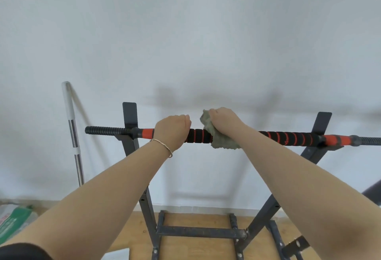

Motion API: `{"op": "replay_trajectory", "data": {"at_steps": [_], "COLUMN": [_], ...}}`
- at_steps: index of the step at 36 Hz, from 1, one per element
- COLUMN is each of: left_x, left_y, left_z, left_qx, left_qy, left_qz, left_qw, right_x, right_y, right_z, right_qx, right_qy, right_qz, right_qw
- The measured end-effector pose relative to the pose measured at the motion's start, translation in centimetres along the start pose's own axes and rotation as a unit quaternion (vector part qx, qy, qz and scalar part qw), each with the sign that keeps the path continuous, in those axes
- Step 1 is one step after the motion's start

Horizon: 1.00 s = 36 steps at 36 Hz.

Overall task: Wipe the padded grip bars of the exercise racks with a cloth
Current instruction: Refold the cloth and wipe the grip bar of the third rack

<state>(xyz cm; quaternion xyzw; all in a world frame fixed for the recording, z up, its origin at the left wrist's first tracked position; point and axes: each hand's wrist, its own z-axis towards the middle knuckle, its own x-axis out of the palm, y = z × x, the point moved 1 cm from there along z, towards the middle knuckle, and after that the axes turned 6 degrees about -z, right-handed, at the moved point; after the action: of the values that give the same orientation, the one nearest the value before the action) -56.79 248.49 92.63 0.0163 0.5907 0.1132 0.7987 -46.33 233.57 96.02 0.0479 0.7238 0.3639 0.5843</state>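
Observation:
A horizontal bar with black and red striped padding (288,137) lies across two dark uprights of a rack (130,119), with threaded black ends sticking out on both sides. My left hand (172,130) grips the padded bar from above, left of its middle. Just to its right, my right hand (223,121) holds a crumpled grey-green cloth (218,140) wrapped over the bar. A short stretch of padding shows between the two hands. A thin bracelet sits on my left wrist.
A white wall stands close behind the rack. A chrome barbell shaft (73,133) leans against it at the left. The rack's dark base frame (198,232) rests on a wooden floor below. A green and white bag (12,222) lies at the lower left.

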Motion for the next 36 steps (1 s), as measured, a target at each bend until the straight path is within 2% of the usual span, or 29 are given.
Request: {"op": "replay_trajectory", "data": {"at_steps": [3,5,7,10,12,14,16,19,21,25,32,36], "left_x": [-0.7,-0.7,-0.6,0.0,0.2,0.3,0.3,0.3,0.3,0.5,1.0,1.2], "left_y": [2.4,3.7,4.4,4.6,4.6,4.7,4.7,4.4,4.2,3.8,4.0,4.2], "left_z": [0.0,-0.1,-0.4,-0.7,-0.7,-0.5,-0.5,-0.7,-1.0,-1.5,-1.4,-1.2], "left_qx": [-0.029,-0.042,-0.045,-0.037,-0.03,-0.028,-0.026,-0.021,-0.026,-0.034,-0.023,-0.014], "left_qy": [0.011,0.029,0.05,0.067,0.074,0.086,0.095,0.09,0.074,0.05,0.032,0.032], "left_qz": [0.008,0.017,0.012,0.004,0.006,0.008,0.01,0.014,0.017,0.022,0.036,0.039], "left_qw": [0.999,0.999,0.998,0.997,0.997,0.996,0.995,0.996,0.997,0.998,0.999,0.999], "right_x": [-0.3,-0.2,0.3,1.4,2.2,3.0,3.9,4.9,5.1,5.2,4.7,4.2], "right_y": [0.8,1.9,3.1,3.4,2.5,1.1,0.0,-0.9,-0.7,-0.5,-0.1,0.3], "right_z": [-0.7,-1.0,-1.1,-1.2,-1.5,-2.1,-2.5,-2.4,-2.3,-1.8,-1.1,-0.7], "right_qx": [-0.001,0.019,0.034,0.022,-0.053,-0.198,-0.303,-0.326,-0.321,-0.344,-0.321,-0.309], "right_qy": [-0.042,-0.035,-0.006,0.016,-0.045,-0.109,-0.119,-0.11,-0.132,-0.148,-0.092,-0.029], "right_qz": [0.132,0.222,0.221,0.017,-0.109,-0.175,-0.28,-0.431,-0.454,-0.434,-0.422,-0.393], "right_qw": [0.99,0.974,0.975,0.999,0.992,0.958,0.903,0.834,0.821,0.82,0.843,0.866]}}
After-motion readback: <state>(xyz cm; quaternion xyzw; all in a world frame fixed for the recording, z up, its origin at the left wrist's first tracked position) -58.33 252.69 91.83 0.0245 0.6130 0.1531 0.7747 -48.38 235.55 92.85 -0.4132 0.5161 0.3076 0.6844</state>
